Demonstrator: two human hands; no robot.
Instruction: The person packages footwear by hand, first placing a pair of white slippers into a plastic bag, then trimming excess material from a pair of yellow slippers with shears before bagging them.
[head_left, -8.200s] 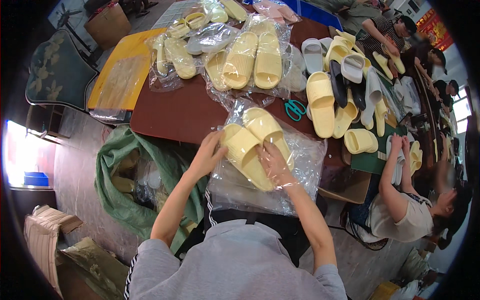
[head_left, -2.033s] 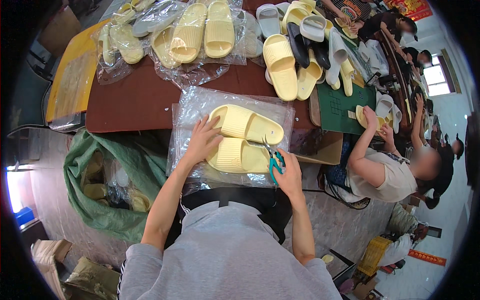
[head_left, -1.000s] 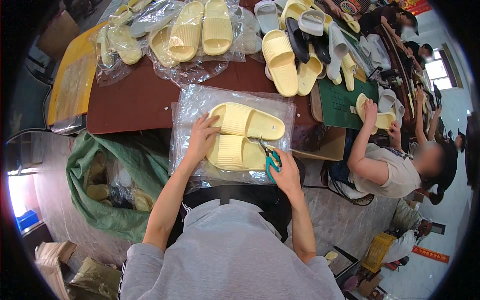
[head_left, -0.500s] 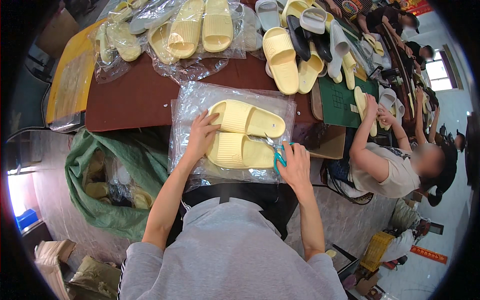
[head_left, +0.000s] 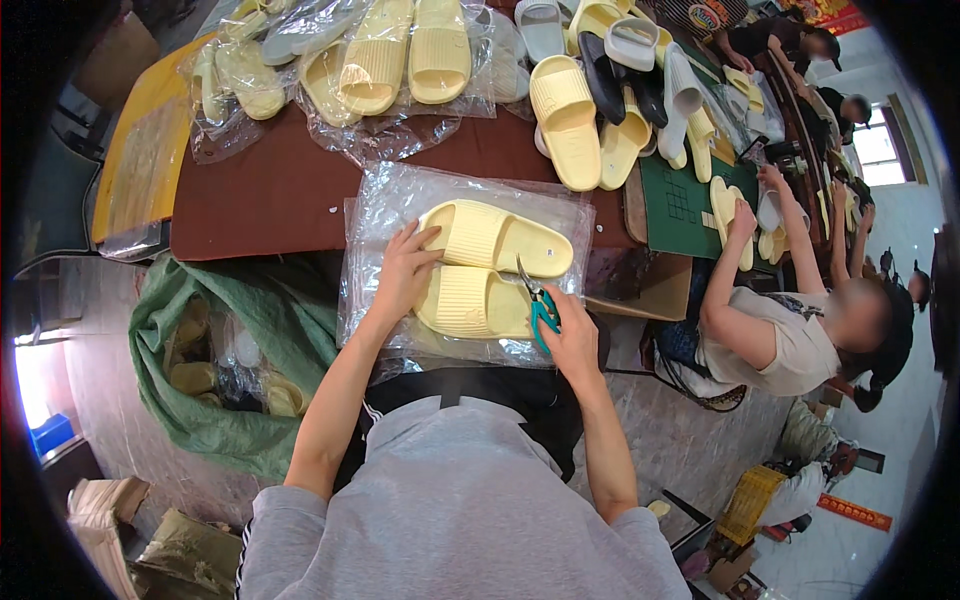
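Bench (head_left: 270, 190): brown top. Green sack (head_left: 265, 300) gapes below its near edge, left side. Bagged slippers (head_left: 370, 70) pile toward the far edge; loose slippers (head_left: 566, 125) toward the far right corner. Clear bag stack (head_left: 385, 200) overhangs the near edge. Yellow slipper pair (head_left: 475, 235) lies on that stack, side by side, toes left, heels right. Left hand (head_left: 405, 268): unclenched, fingers spread, touching the pair's toe end. Right hand (head_left: 573, 338): gripping teal-handled snips (head_left: 543, 312) by the near slipper's heel. Tips point away from the body, can't tell if they touch anything.
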